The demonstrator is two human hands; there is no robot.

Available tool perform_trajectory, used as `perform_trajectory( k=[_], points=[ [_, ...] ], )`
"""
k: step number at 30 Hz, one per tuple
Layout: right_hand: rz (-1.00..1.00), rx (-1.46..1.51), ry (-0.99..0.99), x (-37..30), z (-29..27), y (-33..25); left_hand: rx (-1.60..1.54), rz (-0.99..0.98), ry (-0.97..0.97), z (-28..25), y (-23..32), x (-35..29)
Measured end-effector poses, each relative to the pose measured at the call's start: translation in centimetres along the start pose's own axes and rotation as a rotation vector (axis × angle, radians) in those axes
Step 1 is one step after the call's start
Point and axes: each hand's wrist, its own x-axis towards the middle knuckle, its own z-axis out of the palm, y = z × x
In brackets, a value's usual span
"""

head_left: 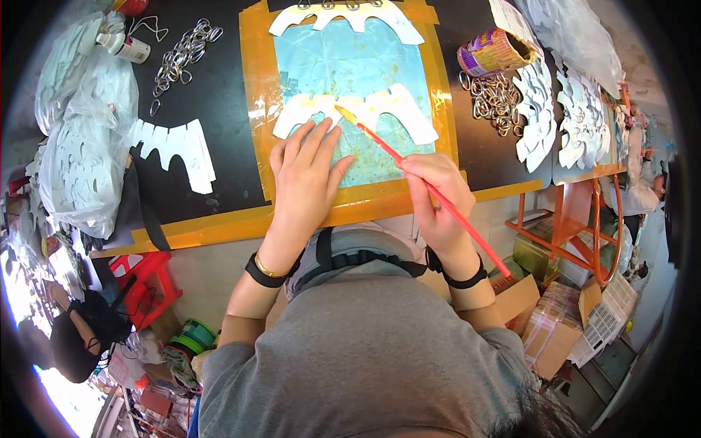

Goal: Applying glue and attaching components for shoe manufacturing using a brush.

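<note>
In my right hand (442, 193) is a slim red paintbrush (387, 148), pinched between thumb and fingers. Its yellowish tip touches a white arched cut-out piece (412, 120) with scalloped openings. My left hand (303, 171) lies with fingers stretched out, the fingertips on or just at the lower edge of that piece. Yellow wet-looking smears show along the piece's upper part. Beneath it lies a stained light-blue sheet (343, 58), taped round with orange-brown tape (255, 95). A second white arched piece (398, 20), with several metal rings on it, sits at the sheet's far edge.
Left on the black table are a pile of metal rings (182, 58), loose white pieces (196, 157), a plastic bag of pieces (87, 160) and a white bottle (131, 48). Right are a purple-yellow container (485, 57), more rings (496, 102) and stacked pieces (538, 109). Another person (77, 328) sits left.
</note>
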Motion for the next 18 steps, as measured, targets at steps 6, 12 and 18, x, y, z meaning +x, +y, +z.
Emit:
perform_trajectory(
  k=[6, 12, 18],
  points=[
    [-0.049, -0.05, -0.05, -0.2, 0.57, 0.44, 0.02, -0.015, 0.014, 0.4, 0.34, -0.28],
    [-0.039, -0.061, -0.065, -0.35, 0.5, 0.55, 0.047, -0.036, 0.022, 0.44, 0.43, -0.46],
    [-0.022, -0.133, 0.031, -0.58, -0.2, 0.06, 0.047, -0.027, 0.017, 0.43, 0.47, -0.45]
  ],
)
